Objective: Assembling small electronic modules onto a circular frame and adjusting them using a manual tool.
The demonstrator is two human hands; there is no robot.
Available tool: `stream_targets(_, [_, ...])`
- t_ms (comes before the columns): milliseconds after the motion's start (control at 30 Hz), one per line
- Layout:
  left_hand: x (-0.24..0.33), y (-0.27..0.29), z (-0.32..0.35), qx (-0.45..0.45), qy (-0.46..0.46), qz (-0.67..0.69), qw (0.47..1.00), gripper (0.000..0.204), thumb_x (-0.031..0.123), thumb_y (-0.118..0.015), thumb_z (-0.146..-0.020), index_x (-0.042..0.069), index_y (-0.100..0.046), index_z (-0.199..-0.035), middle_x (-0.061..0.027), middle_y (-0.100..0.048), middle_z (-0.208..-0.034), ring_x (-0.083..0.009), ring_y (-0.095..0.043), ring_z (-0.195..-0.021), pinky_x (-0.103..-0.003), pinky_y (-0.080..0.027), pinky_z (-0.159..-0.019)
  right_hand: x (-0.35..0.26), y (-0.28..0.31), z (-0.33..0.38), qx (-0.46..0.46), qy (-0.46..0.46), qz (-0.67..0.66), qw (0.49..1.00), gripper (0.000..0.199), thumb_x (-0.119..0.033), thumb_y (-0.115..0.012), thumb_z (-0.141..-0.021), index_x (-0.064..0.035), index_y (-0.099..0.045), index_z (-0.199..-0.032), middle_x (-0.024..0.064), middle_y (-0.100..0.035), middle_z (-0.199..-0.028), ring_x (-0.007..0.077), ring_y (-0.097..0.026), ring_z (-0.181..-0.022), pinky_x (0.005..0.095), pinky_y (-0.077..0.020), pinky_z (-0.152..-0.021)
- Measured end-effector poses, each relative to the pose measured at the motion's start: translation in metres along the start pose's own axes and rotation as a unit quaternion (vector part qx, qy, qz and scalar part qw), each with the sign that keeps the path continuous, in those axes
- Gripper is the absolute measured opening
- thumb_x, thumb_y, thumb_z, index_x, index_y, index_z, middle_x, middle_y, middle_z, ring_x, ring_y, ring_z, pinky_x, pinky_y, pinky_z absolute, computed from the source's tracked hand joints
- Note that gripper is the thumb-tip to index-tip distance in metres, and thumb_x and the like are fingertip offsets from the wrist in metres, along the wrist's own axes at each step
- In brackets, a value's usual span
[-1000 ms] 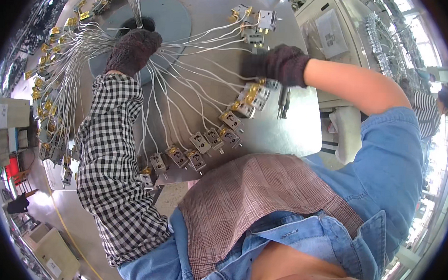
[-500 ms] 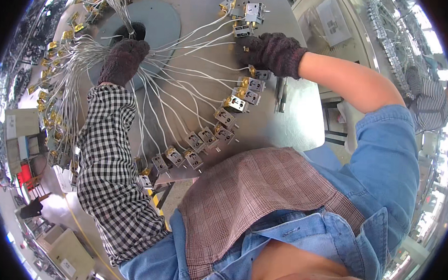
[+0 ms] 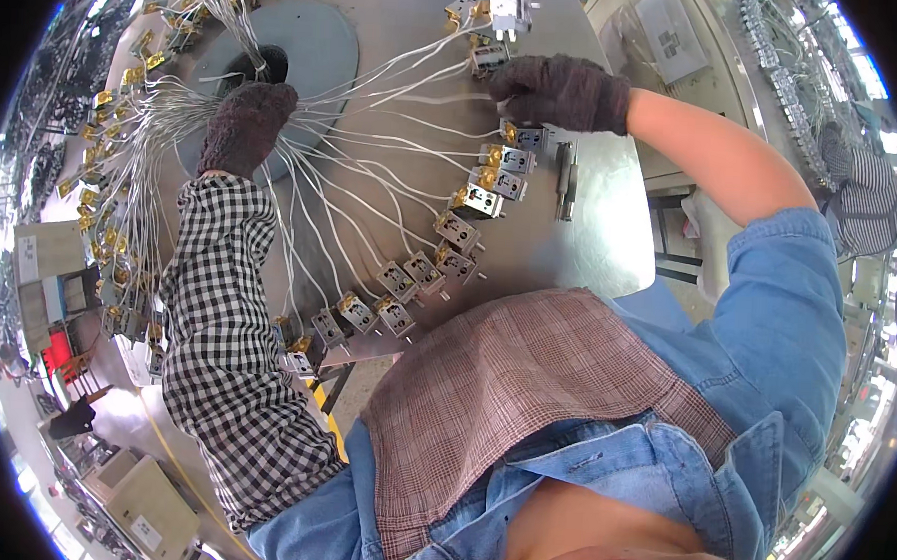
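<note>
My left hand (image 3: 247,126), in a dark knitted glove, is closed around a bundle of thin white cables (image 3: 181,103) beside the hub of a round grey disc (image 3: 324,44). From it the cables fan out to small silver metal boxes with brass-coloured ends, such as one metal box (image 3: 459,232) on the right side of the fan. My right hand (image 3: 562,95), gloved alike, has its fingers curled together at the upper right. One white cable (image 3: 441,101) runs into its fingertips; whatever sits on that cable's end is hidden by the glove.
A steel table (image 3: 600,242) lies under everything. Two slim metal rods or tools (image 3: 567,180) rest below my right hand. More boxes hang at the left edge. Beyond the table's right side stands a pale cabinet (image 3: 668,64); a person in stripes (image 3: 865,203) is farther right.
My right hand has turned and shifted slightly right, so the brass-coloured bit at its fingertips no longer shows. My left hand keeps its hold. The whole view has shifted a little.
</note>
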State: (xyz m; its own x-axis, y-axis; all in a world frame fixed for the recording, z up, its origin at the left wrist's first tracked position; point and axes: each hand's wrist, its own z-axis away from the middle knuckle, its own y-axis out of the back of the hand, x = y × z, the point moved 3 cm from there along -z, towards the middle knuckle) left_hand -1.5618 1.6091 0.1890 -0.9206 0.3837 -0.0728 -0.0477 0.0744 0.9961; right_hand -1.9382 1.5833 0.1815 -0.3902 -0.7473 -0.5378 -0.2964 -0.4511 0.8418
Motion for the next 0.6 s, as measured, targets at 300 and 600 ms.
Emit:
stream_targets(300, [-0.005, -0.01, -0.001, 0.027, 0.036, 0.078, 0.996, 0.025, 0.03, -0.049, -0.087, 0.011, -0.063, -0.096, -0.0144, -0.061, -0.102, -0.0308, -0.057, -0.098, -0.042, -0.045, -0.085, -0.034, 0.024, 0.012, 0.077, -0.102, 0.054, 0.99, 0.038, -0.034, -0.054, -0.09, -0.0216, -0.052, -0.126, 0.0099, -0.061, -0.111, 0.0216, -0.063, -0.096, 0.0399, -0.0508, -0.084])
stream_targets(600, [0.022, 0.012, -0.011, -0.024, -0.025, -0.004, 0.999, 0.016, 0.007, -0.051, -0.078, 0.01, -0.058, -0.092, -0.0129, -0.06, -0.09, -0.0307, -0.059, -0.089, -0.04, -0.048, -0.076, -0.004, 0.01, -0.022, 0.024, -0.187, 0.077, 0.979, 0.051, -0.031, -0.065, -0.078, -0.0141, -0.053, -0.125, 0.0148, -0.053, -0.121, 0.0318, -0.049, -0.115, 0.0372, -0.0421, -0.096])
